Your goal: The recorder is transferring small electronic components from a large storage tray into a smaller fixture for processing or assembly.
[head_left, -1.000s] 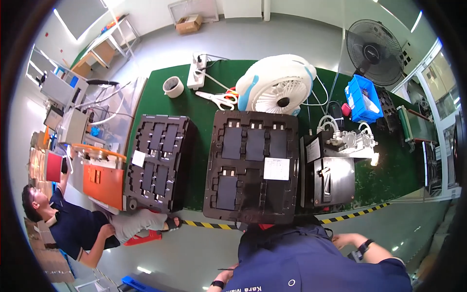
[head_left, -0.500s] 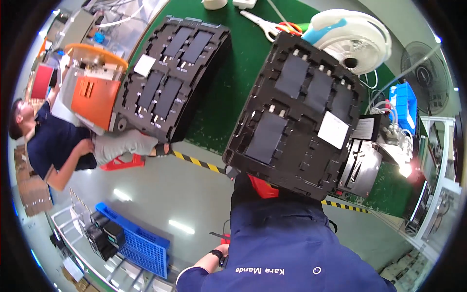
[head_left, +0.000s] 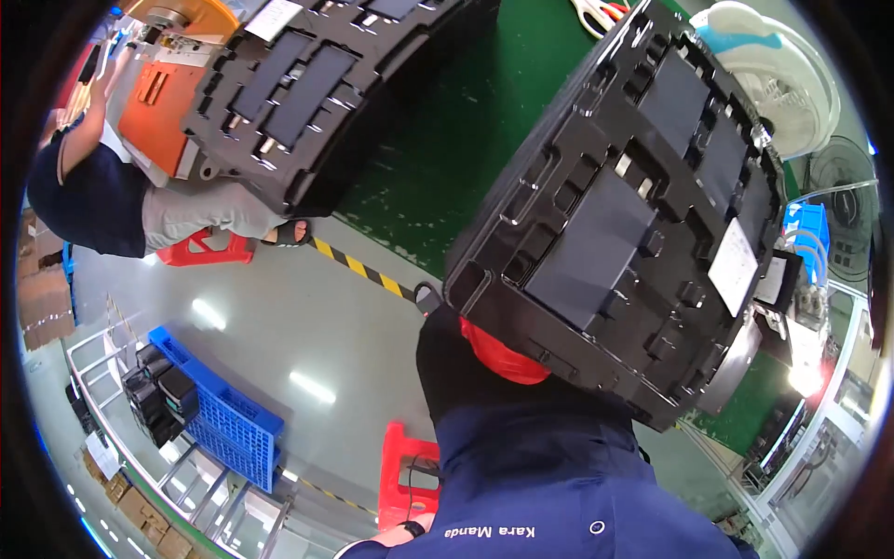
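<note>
My left hand [head_left: 421, 524], with a dark watch at the wrist, is low beside my torso. It appears closed on the edge of a red plastic stool [head_left: 395, 461]; its fingers are mostly hidden. My right hand is out of view. In front of me a big black moulded tray [head_left: 643, 349] overhangs the table edge. Flat dark grey pieces [head_left: 591, 247] lie in its recesses, and a white paper sheet [head_left: 734, 265] rests on it. A similar black tray [head_left: 312, 172] stands to the left with a white sheet [head_left: 272, 19] on top.
The green table [head_left: 419, 158] shows between the trays. Far right are a white fan [head_left: 782, 102], a blue bin [head_left: 805, 228] and scissors [head_left: 591, 14]. A seated co-worker [head_left: 93, 186] is at left, near an orange machine [head_left: 160, 107]. A blue pallet [head_left: 233, 424] stands lower left.
My view has shifted closer to the right tray. The red stool now shows beside my torso at my left hand, where floor showed before. The co-worker has leaned toward the orange machine.
</note>
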### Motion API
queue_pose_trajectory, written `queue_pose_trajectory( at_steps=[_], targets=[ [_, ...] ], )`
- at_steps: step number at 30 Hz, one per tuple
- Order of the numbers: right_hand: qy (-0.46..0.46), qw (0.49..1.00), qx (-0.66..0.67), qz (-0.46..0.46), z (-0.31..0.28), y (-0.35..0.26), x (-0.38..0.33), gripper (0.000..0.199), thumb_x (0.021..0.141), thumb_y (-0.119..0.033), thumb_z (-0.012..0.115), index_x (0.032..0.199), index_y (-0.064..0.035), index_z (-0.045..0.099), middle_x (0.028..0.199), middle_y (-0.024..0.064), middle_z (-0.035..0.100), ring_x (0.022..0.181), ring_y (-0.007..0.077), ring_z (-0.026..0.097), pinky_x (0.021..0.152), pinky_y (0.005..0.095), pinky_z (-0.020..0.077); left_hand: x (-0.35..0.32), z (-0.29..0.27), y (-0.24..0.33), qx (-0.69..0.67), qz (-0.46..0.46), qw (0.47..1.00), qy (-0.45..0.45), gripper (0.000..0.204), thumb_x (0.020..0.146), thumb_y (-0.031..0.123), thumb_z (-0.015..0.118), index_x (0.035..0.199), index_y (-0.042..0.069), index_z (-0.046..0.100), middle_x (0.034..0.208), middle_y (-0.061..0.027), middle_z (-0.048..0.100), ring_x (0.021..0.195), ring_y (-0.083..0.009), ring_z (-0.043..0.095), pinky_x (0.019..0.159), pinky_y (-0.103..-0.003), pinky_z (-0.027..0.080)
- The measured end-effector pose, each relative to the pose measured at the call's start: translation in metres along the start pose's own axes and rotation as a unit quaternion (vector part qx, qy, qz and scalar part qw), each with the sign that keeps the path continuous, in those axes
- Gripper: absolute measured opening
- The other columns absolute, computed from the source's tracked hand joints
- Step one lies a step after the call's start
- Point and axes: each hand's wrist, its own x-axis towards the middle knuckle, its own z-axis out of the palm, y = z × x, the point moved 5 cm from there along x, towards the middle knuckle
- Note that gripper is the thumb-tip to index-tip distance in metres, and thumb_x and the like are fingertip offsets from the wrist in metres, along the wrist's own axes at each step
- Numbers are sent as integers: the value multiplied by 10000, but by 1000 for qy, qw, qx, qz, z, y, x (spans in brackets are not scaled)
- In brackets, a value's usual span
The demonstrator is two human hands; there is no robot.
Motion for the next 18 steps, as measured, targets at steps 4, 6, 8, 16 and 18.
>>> queue_pose_trajectory(
  at_steps=[4,6,8,16,18],
  targets=[
    [44,999,5,-16,-24,16,69,228,866,-256,574,995,-87,655,956,35,645,854,155,583,750,330,475,59,-40,50,25,25,999,-35,392,823,350,600,1048,30,583,955,-112,640,853,-147,591,737,-330,461],
    [72,997,0,-33,-48,19,105,228,866,-257,573,994,-86,655,956,36,646,853,155,583,749,329,475,99,-63,81,39,48,997,-49,383,824,347,599,1039,30,588,951,-111,640,848,-145,591,732,-330,461],
    [96,994,-5,-52,-70,23,134,228,867,-257,572,993,-85,656,956,37,646,853,154,583,749,329,475,138,-81,104,50,70,994,-60,375,825,344,597,1029,30,593,947,-111,641,843,-144,591,728,-330,462],
    [121,985,24,-120,-59,75,211,228,870,-257,569,988,-82,657,955,39,647,853,152,583,746,327,475,220,-115,74,66,83,991,-86,343,829,332,591,993,32,613,931,-107,643,823,-136,591,708,-331,462],
    [118,983,55,-131,-23,94,217,229,871,-257,568,987,-82,658,955,40,647,853,152,583,745,327,475,209,-127,34,72,62,992,-87,335,830,329,589,983,32,618,927,-107,644,818,-134,590,704,-331,462]
  ],
)
